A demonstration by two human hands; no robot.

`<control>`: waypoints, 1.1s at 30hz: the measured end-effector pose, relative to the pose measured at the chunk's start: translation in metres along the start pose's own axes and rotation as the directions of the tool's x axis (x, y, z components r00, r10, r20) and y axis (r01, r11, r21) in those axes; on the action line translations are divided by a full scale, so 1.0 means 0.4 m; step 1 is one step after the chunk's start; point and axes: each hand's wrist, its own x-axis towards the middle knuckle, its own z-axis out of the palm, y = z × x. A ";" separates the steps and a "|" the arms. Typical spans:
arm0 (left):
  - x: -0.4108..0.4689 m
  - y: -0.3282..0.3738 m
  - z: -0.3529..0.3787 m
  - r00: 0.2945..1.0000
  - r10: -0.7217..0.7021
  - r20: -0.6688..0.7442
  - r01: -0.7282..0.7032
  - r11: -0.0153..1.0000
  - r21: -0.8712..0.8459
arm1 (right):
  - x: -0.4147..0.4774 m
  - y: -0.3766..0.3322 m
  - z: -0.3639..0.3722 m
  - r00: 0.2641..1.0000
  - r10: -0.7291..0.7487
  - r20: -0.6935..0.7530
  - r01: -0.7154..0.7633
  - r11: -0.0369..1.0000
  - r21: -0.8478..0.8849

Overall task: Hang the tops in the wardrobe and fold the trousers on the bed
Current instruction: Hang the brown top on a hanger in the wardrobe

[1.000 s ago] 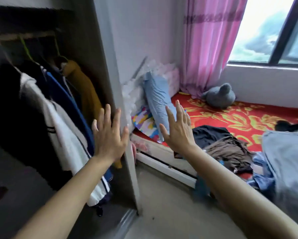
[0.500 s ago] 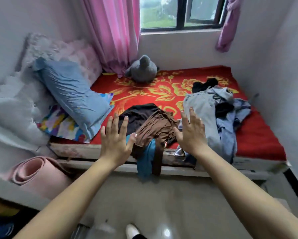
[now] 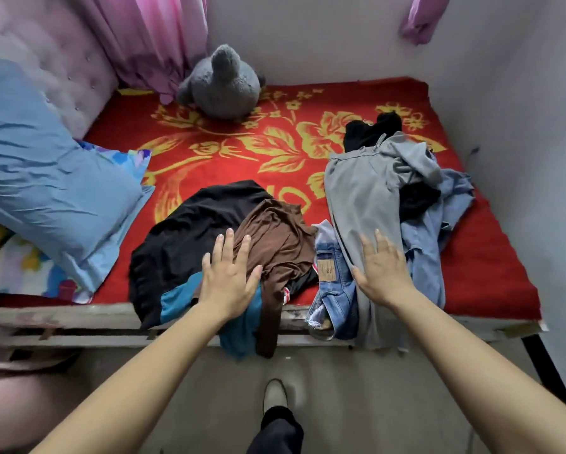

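Red floral blanket (image 3: 491,257) covers the bed (image 3: 78,317). Your fingers (image 3: 226,247) are straight and spread on both hands, holding nothing. Your left hand (image 3: 230,283) is over the brown top (image 3: 275,237) at the near edge; your right hand (image 3: 381,273) is over the grey trousers (image 3: 363,198), beside the jeans (image 3: 334,290).

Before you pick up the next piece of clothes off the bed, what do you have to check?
1. Hands free: left hand and right hand open, holding nothing: ok.
2. Brown jersey top in reach, by the left hand: ok.
3. Top lying loose: tangled over black cloth and teal cloth: not ok.
4. Folding space on red flowered blanket: bare middle: ok.
5. Hanger ready: none in view: cannot tell.
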 end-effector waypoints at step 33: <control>0.937 0.063 0.718 0.971 -0.240 0.014 0.223 0.880 -0.420 | 0.772 0.007 0.694 0.861 -0.261 0.437 -0.136 0.709 0.691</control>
